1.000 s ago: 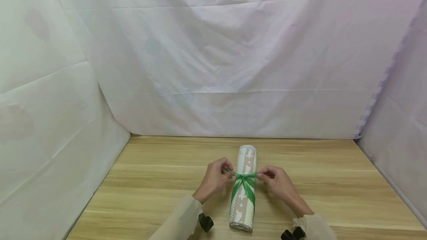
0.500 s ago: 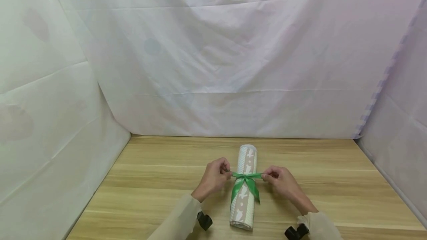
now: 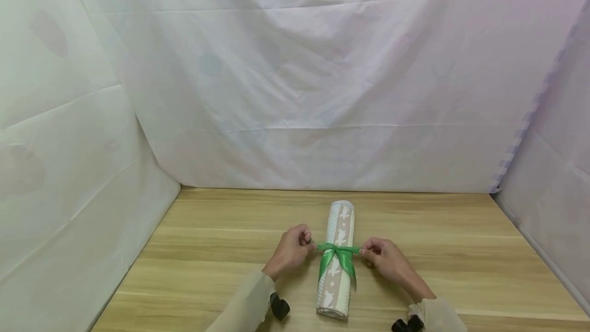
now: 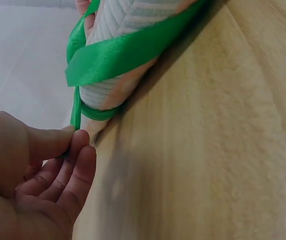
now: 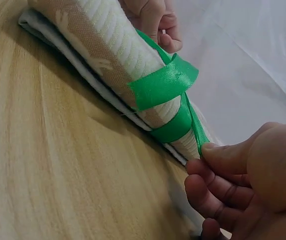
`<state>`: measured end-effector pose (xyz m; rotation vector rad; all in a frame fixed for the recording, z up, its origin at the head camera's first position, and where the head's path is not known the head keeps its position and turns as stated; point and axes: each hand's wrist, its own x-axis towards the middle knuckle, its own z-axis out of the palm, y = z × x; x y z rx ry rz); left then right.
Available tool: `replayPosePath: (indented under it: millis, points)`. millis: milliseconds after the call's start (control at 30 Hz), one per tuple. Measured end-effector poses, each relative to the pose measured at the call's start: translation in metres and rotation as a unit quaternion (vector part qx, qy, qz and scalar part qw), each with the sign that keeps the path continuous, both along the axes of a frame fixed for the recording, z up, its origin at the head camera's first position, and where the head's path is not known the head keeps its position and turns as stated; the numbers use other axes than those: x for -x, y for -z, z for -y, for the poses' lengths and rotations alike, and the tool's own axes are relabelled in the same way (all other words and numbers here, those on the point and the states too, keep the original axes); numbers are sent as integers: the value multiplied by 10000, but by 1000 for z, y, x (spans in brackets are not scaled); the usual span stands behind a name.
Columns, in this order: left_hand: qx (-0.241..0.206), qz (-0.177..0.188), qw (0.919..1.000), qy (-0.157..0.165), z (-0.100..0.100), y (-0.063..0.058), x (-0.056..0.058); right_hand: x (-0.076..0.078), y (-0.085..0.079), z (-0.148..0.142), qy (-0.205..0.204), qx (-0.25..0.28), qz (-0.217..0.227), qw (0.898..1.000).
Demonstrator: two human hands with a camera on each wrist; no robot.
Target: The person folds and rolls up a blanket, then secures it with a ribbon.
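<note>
A rolled towel [image 3: 335, 281], white and beige with pale animal shapes, lies lengthwise on the wooden table. Round its middle runs a green satin ribbon [image 3: 344, 260], knotted on top, with two tails hanging down toward the near end. My left hand [image 3: 291, 250] pinches a ribbon loop on the left side between thumb and forefinger. On the other side my right hand [image 3: 386, 257] pinches the opposite loop the same way. In the right wrist view the ribbon [image 5: 167, 82] stretches from the knot to the thumb and forefinger. The left wrist view shows the loop pulled narrow at the fingertips.
The wooden table [image 3: 221, 250] extends on both sides of the roll. A white cloth backdrop [image 3: 295, 91] hangs along the back edge, with more cloth at left and right. Black wrist cameras [image 3: 279, 306] sit near both cream sleeves.
Both hands have drawn a little farther apart and lower, stretching the ribbon loops outward. The right tail swung outward, then back toward the roll. The roll stays nearly in place.
</note>
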<state>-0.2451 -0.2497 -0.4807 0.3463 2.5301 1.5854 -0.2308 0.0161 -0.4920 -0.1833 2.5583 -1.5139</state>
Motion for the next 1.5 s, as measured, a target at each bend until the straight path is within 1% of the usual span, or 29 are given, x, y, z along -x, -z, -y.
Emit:
replayPosePath:
  millis: [133, 200, 300, 367, 500, 600, 767, 933, 1133, 1233, 1367, 1467, 1500]
  points:
    - [-487, 351, 9982, 43, 2, 9, 1, -2, 1, -2, -187, 92, 1, 9998]
    - [-767, 469, 9959, 41, 3, 14, 2, -2, 1, -2, -272, 136, 16, 9995]
    - [-1046, 582, 9928, 29, 6, 19, 4, -2, 1, -1, -364, 204, 43, 9991]
    - [-1188, 635, 9909, 40, 7, 21, 5, -1, 1, -2, -388, 249, 57, 9989]
    - [-1271, 756, 9890, 77, 7, 22, 6, 0, 2, -3, -415, 378, 122, 9983]
    - [-1203, 802, 9895, 64, 7, 22, 6, 0, 2, -5, -428, 457, 145, 9979]
    - [-1022, 706, 9922, 94, 6, 21, 7, 2, 2, -6, -398, 526, 166, 9977]
    - [-940, 645, 9935, 66, 5, 19, 6, 4, 1, -5, -349, 579, 198, 9975]
    - [-972, 700, 9927, 103, 9, 19, 5, 2, 1, -2, -287, 491, 192, 9982]
    - [-1004, 668, 9926, 172, 16, 20, 3, 1, 0, -2, -280, 417, 177, 9986]
    - [-803, 624, 9947, 159, 34, 17, 2, -1, -4, -8, -229, 283, 147, 9992]
    - [-546, 589, 9968, 63, 54, 7, 0, -1, -7, -17, -147, 128, -15, 9998]
    - [-498, 553, 9972, 15, 60, -1, -2, -1, -8, -22, -143, 86, -113, 9998]
